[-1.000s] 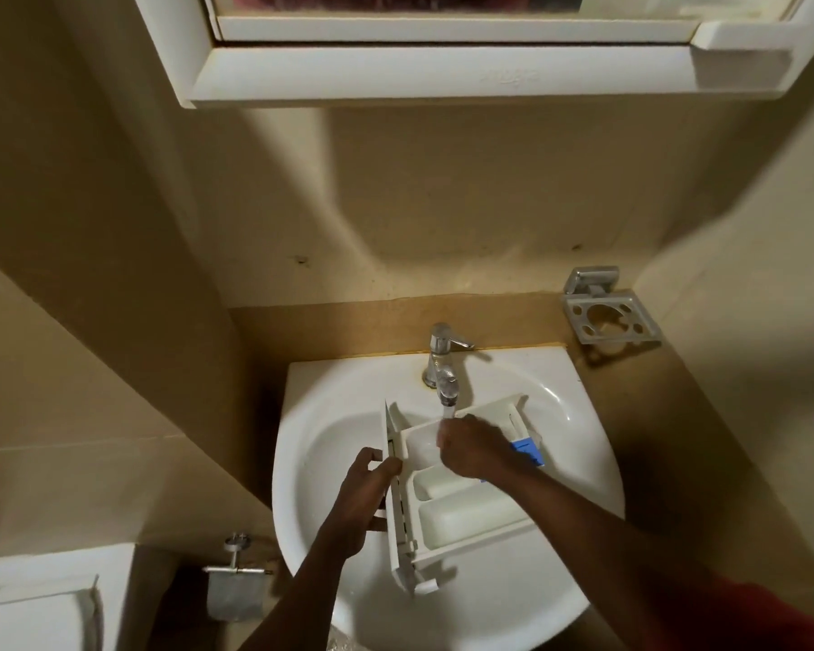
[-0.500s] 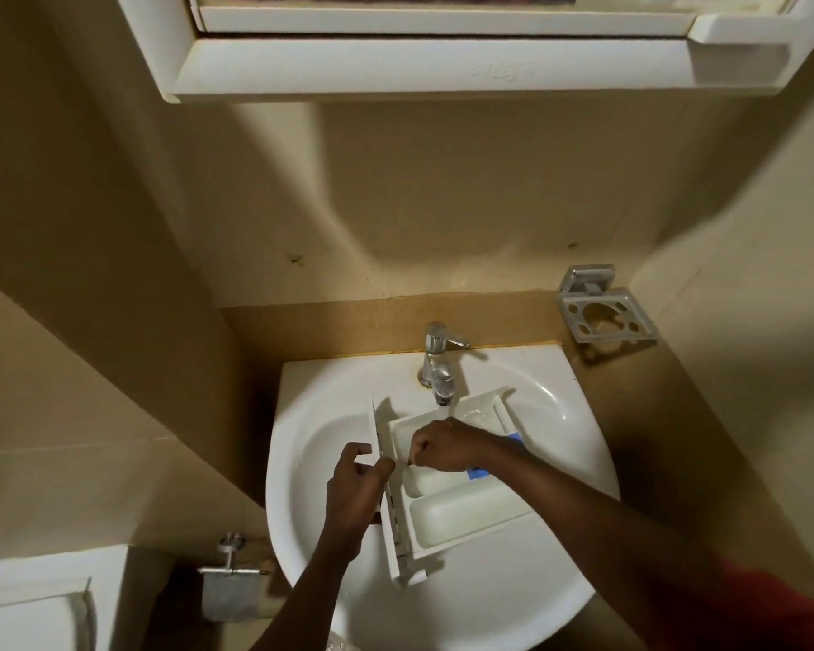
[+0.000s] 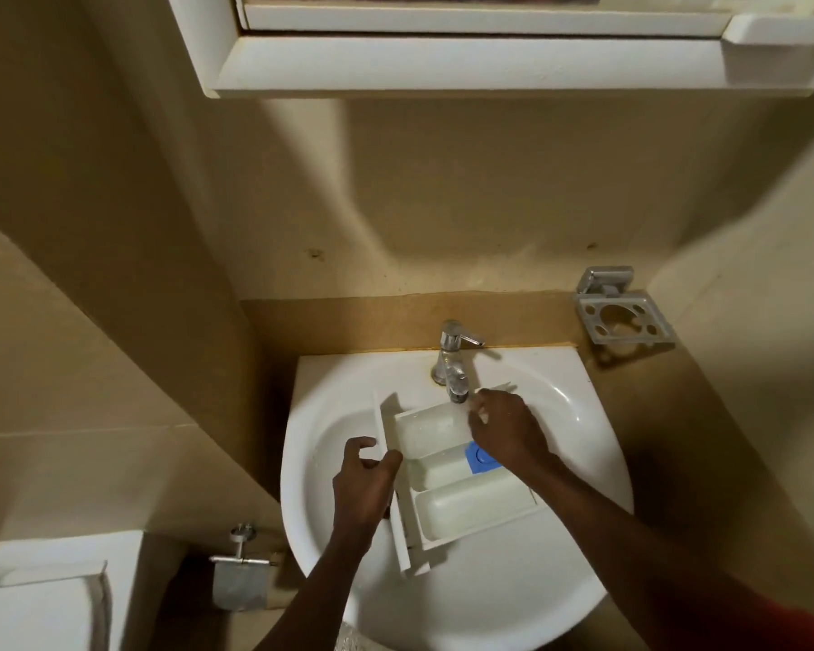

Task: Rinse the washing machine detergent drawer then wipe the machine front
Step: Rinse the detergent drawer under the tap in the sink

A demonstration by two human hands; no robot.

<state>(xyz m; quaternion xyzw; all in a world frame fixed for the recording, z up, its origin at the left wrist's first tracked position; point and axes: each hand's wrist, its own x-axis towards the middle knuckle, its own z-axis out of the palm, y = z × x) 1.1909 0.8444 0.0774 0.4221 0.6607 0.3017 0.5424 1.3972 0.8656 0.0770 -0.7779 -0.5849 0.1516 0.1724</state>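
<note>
Grip of left hand (image 3: 363,481) snug around detergent drawer (image 3: 471,505) front; right hand's (image 3: 504,429) grip unclear at far wall.

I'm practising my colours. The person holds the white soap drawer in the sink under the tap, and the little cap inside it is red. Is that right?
Not quite: the cap is blue, not red. The head view shows it inside the white detergent drawer, held in the sink under the tap.
</note>
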